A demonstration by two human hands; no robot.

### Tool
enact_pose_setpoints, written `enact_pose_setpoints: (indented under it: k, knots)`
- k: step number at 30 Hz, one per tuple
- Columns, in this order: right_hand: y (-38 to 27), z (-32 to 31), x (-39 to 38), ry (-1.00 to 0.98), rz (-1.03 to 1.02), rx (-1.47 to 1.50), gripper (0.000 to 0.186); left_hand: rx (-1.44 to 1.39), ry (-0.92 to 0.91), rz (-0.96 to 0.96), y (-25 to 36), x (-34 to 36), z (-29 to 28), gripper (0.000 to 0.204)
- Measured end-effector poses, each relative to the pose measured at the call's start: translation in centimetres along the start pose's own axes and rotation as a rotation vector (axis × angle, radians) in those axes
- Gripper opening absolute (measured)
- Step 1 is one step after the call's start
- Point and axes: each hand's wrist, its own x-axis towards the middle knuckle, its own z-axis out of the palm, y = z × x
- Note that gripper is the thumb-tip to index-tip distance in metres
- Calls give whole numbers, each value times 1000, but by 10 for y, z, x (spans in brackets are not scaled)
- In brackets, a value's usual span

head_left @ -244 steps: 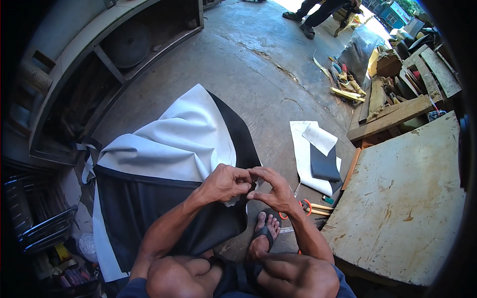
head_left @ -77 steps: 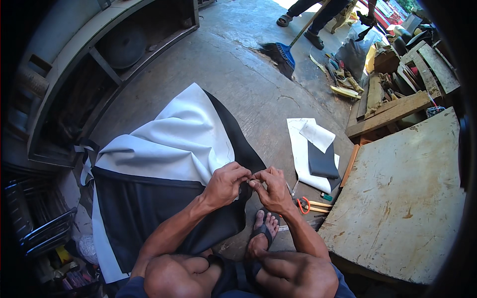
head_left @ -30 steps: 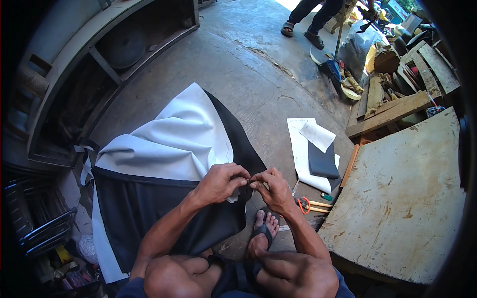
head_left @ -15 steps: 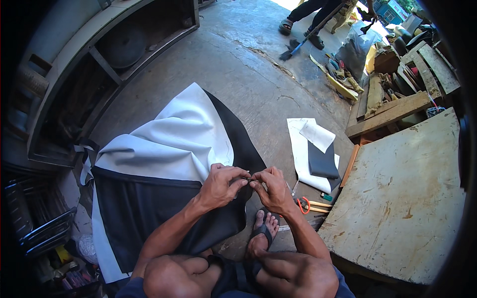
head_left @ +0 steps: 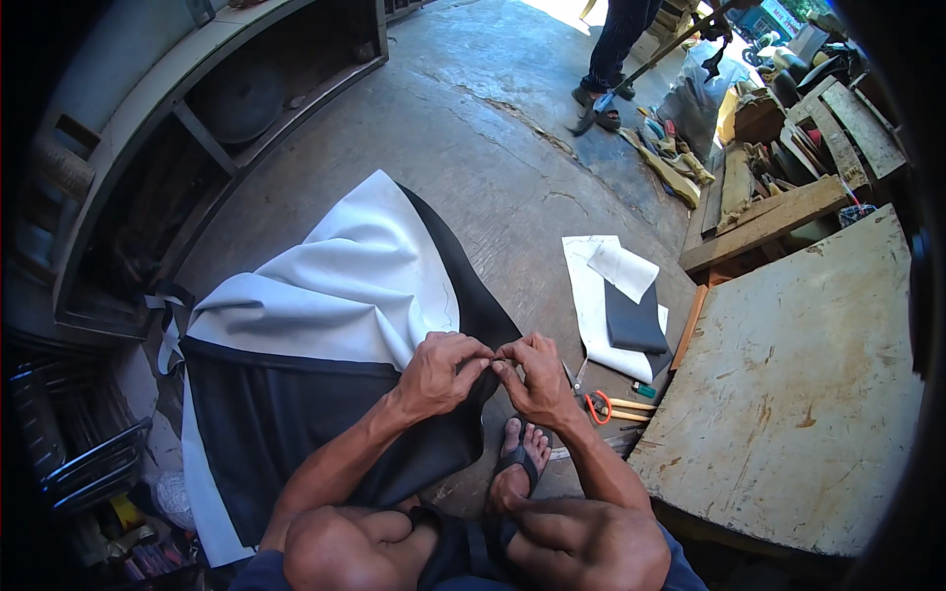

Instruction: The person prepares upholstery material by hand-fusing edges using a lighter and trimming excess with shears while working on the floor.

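Note:
My left hand (head_left: 439,374) and my right hand (head_left: 532,379) meet fingertip to fingertip over the right edge of a large black sheet (head_left: 286,424), each pinching something small and dark, too small to make out. The sheet's white underside (head_left: 335,286) shows in a rumpled folded-over part above. Right of my hands, on the concrete, lie scissors with orange handles (head_left: 598,406), wooden-handled tools (head_left: 631,414), a small green object (head_left: 644,389) and white cut pieces (head_left: 581,286) with a dark grey folded piece (head_left: 633,330).
A worn board (head_left: 778,384) is at right, scrap wood (head_left: 769,207) behind it. An open metal-framed cabinet (head_left: 212,128) and stacked metal frames (head_left: 79,424) are at left. Another person's legs (head_left: 616,44) stand at the back beside a long-handled broom (head_left: 650,64).
My hands stay pinched together, with small shifts of the fingers. The person at the back has stepped right, and the broom has swept to different spots on the floor.

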Motion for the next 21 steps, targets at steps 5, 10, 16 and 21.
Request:
enact_pose_setpoints:
  k: [5,10,16,21]
  knots:
    - [4,2,-3,-29,46,-5,15,1,29,25,2,-2,1,8]
    - [0,0,9,-58,41,46,16,56,2,26,8,0,-15,14]
    - [0,-6,1,-112,113,162,15,77,-19,108,-1,-1,-6,10]
    - [1,-5,2,-87,86,114,17,86,16,93,-1,-6,-7,11]
